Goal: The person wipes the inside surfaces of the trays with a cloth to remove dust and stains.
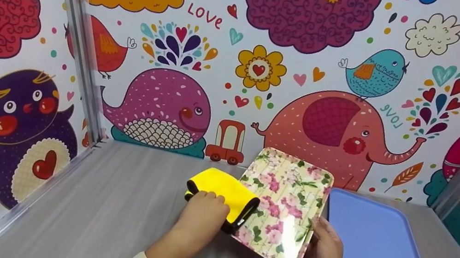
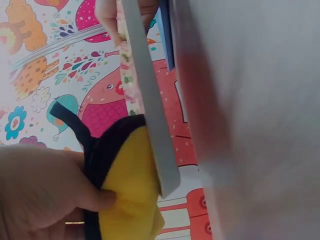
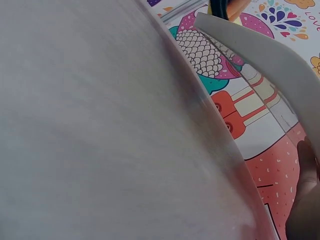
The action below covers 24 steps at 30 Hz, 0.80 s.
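A flower-patterned tray (image 1: pixel 280 203) is tilted up above the grey table in the head view. My right hand (image 1: pixel 326 252) grips its right edge, thumb on the patterned face and the other fingers hidden behind. In my left hand (image 1: pixel 204 213) is a folded yellow cloth (image 1: pixel 220 188) with black edging, held against the tray's left side. The left wrist view shows the thumb pressing on the cloth (image 2: pixel 130 185), which meets the edge of the tray (image 2: pixel 150 100). Seen from the right wrist, the tray's pale underside (image 3: pixel 270 55) faces the camera, with the right hand (image 3: pixel 305 195) at its edge.
A blue tray (image 1: pixel 382 252) lies flat on the table (image 1: pixel 93 218), right beside my right hand. Walls printed with cartoon animals (image 1: pixel 164 104) rise behind the table and at both sides, joined by metal corner posts (image 1: pixel 81 39).
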Each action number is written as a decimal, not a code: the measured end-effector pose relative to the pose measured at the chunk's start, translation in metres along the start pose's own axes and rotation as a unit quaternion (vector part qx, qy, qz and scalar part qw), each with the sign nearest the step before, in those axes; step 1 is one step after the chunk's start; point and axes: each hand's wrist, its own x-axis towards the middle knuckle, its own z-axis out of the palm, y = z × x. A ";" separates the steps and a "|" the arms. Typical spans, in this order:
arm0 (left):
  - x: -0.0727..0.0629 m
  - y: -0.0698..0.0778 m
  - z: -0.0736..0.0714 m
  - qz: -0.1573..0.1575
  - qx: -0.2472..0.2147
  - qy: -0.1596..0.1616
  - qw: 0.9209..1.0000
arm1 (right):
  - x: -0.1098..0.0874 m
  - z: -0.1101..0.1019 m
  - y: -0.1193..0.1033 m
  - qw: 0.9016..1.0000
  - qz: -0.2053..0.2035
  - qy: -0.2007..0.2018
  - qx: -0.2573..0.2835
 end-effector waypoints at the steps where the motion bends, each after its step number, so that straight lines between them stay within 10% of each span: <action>1: 0.000 -0.002 -0.002 -0.006 -0.003 0.008 1.000 | 0.000 0.000 0.000 1.000 0.001 0.000 -0.004; 17: -0.008 -0.024 -0.031 -0.063 -0.046 0.162 0.984 | 0.003 0.011 0.001 0.997 0.036 -0.025 -0.070; 24: -0.016 -0.025 -0.046 -0.097 -0.053 0.164 0.980 | 0.009 0.027 0.010 0.994 0.031 -0.033 -0.102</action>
